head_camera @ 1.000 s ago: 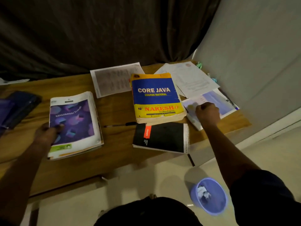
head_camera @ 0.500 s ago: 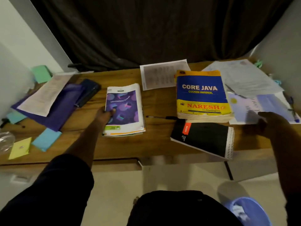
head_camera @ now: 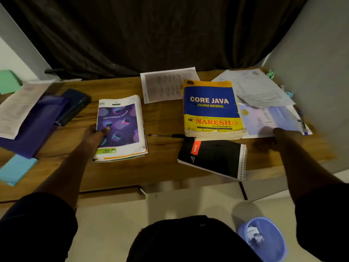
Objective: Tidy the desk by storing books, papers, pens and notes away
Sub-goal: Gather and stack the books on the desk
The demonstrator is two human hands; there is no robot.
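My left hand [head_camera: 94, 137] grips the left edge of a purple-covered book [head_camera: 122, 127] lying on the wooden desk [head_camera: 162, 167], thumb on its cover. My right hand [head_camera: 272, 139] holds the near edge of a pale lilac paper [head_camera: 272, 118] at the desk's right end. Between them lie a thick blue-and-yellow Core Java book [head_camera: 211, 108], a black spiral notebook [head_camera: 213, 157] and a black pen [head_camera: 166, 136]. A printed sheet [head_camera: 166, 86] lies behind. More white papers [head_camera: 256, 87] and a blue pen [head_camera: 302, 121] sit at the far right.
At the left end lie a purple folder [head_camera: 32, 129] with a white sheet [head_camera: 17, 108] on it, a dark case [head_camera: 75, 104] and a light blue note pad [head_camera: 17, 169]. A blue waste bin [head_camera: 266, 241] stands on the floor at lower right. A dark curtain hangs behind.
The view swung left, revealing the desk's left end. My left hand kept its hold on the purple book. My right hand slid from on top of the lilac paper to its near edge.
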